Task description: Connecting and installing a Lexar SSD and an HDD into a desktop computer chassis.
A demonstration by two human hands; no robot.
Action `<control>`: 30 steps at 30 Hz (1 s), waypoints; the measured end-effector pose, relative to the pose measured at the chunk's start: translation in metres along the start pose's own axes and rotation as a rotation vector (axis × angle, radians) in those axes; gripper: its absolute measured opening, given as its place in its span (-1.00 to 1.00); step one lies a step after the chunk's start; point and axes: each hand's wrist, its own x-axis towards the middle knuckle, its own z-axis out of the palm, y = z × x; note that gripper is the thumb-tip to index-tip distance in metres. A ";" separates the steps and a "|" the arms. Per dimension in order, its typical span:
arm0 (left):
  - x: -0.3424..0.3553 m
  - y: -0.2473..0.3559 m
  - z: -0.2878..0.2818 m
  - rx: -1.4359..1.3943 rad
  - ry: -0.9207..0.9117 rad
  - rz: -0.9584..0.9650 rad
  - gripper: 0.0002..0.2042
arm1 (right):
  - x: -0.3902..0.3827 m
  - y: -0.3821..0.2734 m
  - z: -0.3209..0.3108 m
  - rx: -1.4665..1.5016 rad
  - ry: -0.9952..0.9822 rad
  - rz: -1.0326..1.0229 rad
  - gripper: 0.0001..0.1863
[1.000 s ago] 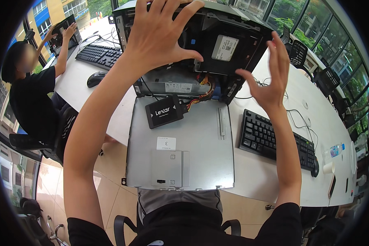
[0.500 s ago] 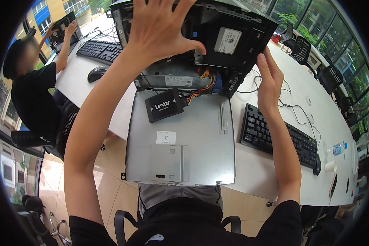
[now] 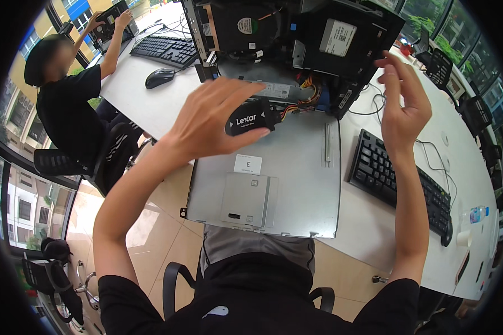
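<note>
The black computer case stands tilted up with its inside facing me. Its grey metal side panel lies flat before it, reaching out over my lap. A black solid-state drive rests at the far part of the panel, joined to colored cables from inside the case. My left hand hovers over the drive's left end, thumb and fingers spread apart, partly covering it. Just beside the case's right edge, my right hand is raised with loosely bent, separated fingers and nothing in it.
On the white table a black keyboard lies to the right, with a mouse, bottle and cup beyond. Another keyboard and mouse are at the left. A co-worker handles another computer case there.
My left hand has come down from the upper case to the drive. My right hand has shifted slightly away from the case's edge. The whole view has shifted, showing more of the case's inside.
</note>
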 end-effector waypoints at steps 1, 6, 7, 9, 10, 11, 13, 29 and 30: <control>-0.007 0.006 0.003 -0.110 -0.076 -0.147 -0.23 | 0.001 -0.003 0.002 0.030 -0.044 -0.106 -0.81; -0.033 0.012 0.014 -0.066 -0.215 -0.291 -0.27 | -0.024 -0.028 0.020 -0.038 -0.464 -0.147 -0.76; -0.034 0.011 0.018 -0.062 -0.215 -0.285 -0.29 | -0.031 -0.028 0.023 -0.066 -0.572 -0.214 -0.70; -0.032 0.010 0.021 -0.054 -0.211 -0.282 -0.30 | -0.044 -0.028 0.029 -0.122 -0.645 -0.240 -0.63; -0.030 0.009 0.022 -0.057 -0.180 -0.255 -0.35 | -0.050 -0.027 0.032 -0.180 -0.713 -0.258 -0.57; -0.028 0.008 0.022 -0.060 -0.149 -0.227 -0.40 | -0.055 -0.024 0.035 -0.187 -0.735 -0.258 -0.53; -0.030 0.000 0.024 0.012 -0.123 -0.139 -0.48 | -0.056 -0.024 0.040 -0.225 -0.730 -0.277 -0.58; -0.002 -0.045 0.043 0.374 0.252 0.128 -0.70 | -0.051 -0.003 0.049 -0.208 -0.371 -0.283 -0.72; -0.001 -0.044 0.045 0.372 0.254 0.129 -0.70 | -0.052 -0.001 0.049 -0.211 -0.370 -0.282 -0.72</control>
